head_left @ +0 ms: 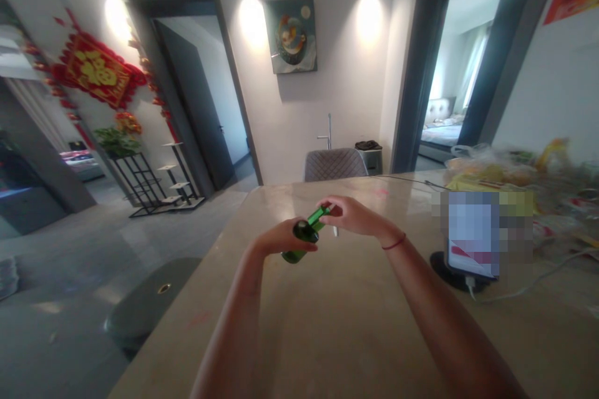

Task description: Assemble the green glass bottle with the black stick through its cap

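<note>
- Head view: my left hand is wrapped around the dark green bottle, thumb on the near upper side, fingers below.
- My right hand has thumb and fingertips closed on the far end of a brighter green piece; I can't tell whether it is joined to the bottle.
- The bottle is in front of me, above the table, tilted, its long axis rising from lower left to upper right.
- The piece carries on along roughly that line, so it lies between my hands: up and right of the left, down and left of the right.
- My left hand is nearer the bottle's body, my right nearer the piece's tip.
- The phone stands well apart, to the right.
</note>
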Motion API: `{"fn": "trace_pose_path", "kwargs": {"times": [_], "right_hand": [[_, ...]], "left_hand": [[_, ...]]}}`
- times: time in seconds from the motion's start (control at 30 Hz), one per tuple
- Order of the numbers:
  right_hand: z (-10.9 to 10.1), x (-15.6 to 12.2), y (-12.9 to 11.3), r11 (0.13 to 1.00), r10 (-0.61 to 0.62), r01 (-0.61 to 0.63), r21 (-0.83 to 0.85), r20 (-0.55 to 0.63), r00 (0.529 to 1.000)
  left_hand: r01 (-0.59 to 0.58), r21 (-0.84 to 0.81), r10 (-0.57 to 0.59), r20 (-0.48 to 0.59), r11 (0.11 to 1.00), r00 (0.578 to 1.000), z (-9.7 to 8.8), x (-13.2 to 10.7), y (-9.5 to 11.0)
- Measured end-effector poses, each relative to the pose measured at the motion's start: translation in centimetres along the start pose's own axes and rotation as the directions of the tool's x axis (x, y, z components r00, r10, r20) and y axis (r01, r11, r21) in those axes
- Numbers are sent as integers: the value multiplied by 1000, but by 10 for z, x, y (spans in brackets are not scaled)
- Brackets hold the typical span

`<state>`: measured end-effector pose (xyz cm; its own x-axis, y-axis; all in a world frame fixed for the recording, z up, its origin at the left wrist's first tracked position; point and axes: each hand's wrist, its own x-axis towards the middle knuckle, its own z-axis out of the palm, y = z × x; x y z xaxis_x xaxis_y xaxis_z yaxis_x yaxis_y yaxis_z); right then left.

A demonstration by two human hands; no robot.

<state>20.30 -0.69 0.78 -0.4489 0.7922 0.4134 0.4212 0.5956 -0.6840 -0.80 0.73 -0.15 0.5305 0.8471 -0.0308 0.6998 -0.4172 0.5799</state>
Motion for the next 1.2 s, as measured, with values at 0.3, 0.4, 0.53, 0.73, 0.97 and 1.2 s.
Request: {"fn": "trace_pose_path", "kwargs": {"times": [0.3, 0.4, 0.53, 0.73, 0.97, 1.2], "right_hand": [[-8, 9, 75, 960, 220, -158, 232, -267, 938], [-4, 4, 110, 939, 318, -343, -20, -325, 891], [1, -9, 142, 860, 375, -435, -268, -248, 893], [2, -21, 163, 820, 450, -502, -275, -234, 862], [2, -25, 169, 784, 499, -531, -321, -182, 847], [2, -23, 167, 775, 502, -529, -345, -173, 848]], "left_hand": [[-3, 10, 4, -29, 1000, 1000, 0, -2, 0], [-7, -6, 7, -33, 1000, 999, 0, -2, -2], [2, -13, -2, -25, 1000, 1000, -2, -3, -3], [0, -20, -1, -26, 1000, 1000, -1, -3, -2], [14, -10, -14, -13, 1000, 1000, -2, -3, 0], [-1, 4, 1, -15, 1000, 1000, -3, -3, 1]]}}
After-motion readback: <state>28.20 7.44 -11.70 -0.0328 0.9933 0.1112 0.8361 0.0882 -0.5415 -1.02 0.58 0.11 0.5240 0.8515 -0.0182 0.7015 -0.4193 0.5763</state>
